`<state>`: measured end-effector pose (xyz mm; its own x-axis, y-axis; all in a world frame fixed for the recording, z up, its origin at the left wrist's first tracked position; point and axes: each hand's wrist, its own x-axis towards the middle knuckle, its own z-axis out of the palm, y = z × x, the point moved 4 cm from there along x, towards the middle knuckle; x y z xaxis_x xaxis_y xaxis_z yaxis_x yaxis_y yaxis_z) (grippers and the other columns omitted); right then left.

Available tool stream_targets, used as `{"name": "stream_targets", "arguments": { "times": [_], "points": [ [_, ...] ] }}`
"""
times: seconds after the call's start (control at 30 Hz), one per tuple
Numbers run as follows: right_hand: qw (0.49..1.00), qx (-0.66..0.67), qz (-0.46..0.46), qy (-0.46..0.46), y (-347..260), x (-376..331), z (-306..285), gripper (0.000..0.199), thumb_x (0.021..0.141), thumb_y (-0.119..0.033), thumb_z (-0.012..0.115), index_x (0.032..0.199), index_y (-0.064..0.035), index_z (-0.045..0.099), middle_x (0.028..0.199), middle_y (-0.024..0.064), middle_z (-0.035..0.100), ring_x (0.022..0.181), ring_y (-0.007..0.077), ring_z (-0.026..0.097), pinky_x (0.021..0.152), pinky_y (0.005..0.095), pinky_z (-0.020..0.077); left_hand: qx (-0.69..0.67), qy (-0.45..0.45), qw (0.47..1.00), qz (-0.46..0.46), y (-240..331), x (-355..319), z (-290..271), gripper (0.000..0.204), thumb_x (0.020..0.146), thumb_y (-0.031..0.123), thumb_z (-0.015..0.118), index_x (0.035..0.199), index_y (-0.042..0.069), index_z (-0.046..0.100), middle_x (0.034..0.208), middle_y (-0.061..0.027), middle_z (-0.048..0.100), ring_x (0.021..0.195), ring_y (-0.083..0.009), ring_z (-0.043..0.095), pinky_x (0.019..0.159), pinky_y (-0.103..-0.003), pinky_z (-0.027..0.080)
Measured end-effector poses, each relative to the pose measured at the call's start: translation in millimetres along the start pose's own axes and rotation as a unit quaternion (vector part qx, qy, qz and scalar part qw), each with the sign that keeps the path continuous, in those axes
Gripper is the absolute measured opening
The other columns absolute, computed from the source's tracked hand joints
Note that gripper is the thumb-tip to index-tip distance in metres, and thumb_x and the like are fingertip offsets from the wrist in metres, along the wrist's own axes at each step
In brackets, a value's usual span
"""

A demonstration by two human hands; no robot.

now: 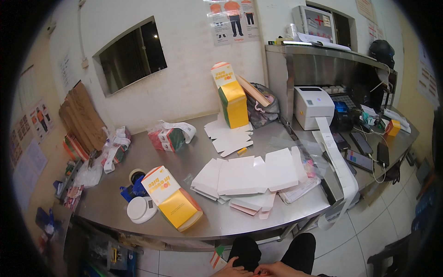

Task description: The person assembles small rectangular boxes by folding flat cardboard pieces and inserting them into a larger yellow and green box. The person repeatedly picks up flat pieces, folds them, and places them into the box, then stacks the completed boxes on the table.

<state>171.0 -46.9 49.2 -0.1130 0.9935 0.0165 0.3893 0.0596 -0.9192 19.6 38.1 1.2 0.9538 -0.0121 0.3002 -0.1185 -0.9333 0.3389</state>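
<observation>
My left hand (232, 269) and my right hand (277, 269) are close together over my lap at the lower edge, partly cut off. Both have bent fingers. A sliver of orange-red shows between them, too small to name. Against my left hand is a small green, white and orange printed piece (218, 257), perhaps card; whether the hand grips it is hidden. On the steel table ahead, a yellow and white carton (177, 198) lies tilted near the front edge. Another such carton (234, 104) stands upright at the back. Flat white carton blanks (242, 175) are piled between them and the right side.
A round white scale (141, 210) and a blue tape dispenser (134, 187) sit left of the near carton. Wrapped red-green packs (170, 137) are farther back. To the right, a label printer (314, 107) trails a long paper strip (341, 168) over the edge, beside phones (360, 159) and cables.
</observation>
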Motion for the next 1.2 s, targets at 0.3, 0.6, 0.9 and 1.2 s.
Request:
{"name": "stream_targets", "arguments": {
  "times": [0.3,0.6,0.9,1.2],
  "points": [
    [0.96,0.054,-0.034,-0.272,34,2,8,0.023,0.082,-0.022,0.065,0.094,-0.0019,0.066,0.077,0.0118,0.067,0.066,0.0153,0.06,0.059,0.0339,0.0472,0.031,-0.005,0.999,-0.014,21,23,-9,0.044,0.084,0.017,0.056,0.126,0.01,0.045,0.127,-0.0085,0.045,0.118,-0.0293,0.041,0.104,-0.044,0.029],
    [0.91,0.302,-0.003,-0.284,29,-12,3,0.034,0.082,-0.021,0.068,0.106,0.0015,0.061,0.099,0.0098,0.066,0.084,0.0154,0.059,0.071,0.0326,0.0486,-0.306,-0.081,0.902,-0.295,-20,23,-68,0.051,0.086,0.018,0.06,0.133,0.009,0.043,0.139,-0.0151,0.039,0.129,-0.0303,0.036,0.103,-0.04,0.032],
    [0.891,0.257,-0.12,-0.355,11,-3,-6,0.034,0.083,-0.019,0.067,0.11,0.001,0.059,0.105,0.0115,0.063,0.089,0.0182,0.058,0.075,0.0344,0.0477,-0.456,0.122,0.825,-0.312,-23,25,-53,0.039,0.086,0.018,0.065,0.12,0.003,0.052,0.12,-0.0126,0.053,0.109,-0.0231,0.05,0.091,-0.034,0.041],
    [0.975,0.15,-0.164,0.006,1,10,-20,0.027,0.088,-0.016,0.059,0.111,-0.0013,0.057,0.105,0.0159,0.059,0.091,0.0284,0.057,0.078,0.0381,0.0451,-0.357,0.175,0.846,-0.355,-37,28,-59,0.027,0.078,0.012,0.071,0.102,0.002,0.061,0.091,-0.0083,0.059,0.093,-0.024,0.054,0.085,-0.034,0.043]
  ]
}}
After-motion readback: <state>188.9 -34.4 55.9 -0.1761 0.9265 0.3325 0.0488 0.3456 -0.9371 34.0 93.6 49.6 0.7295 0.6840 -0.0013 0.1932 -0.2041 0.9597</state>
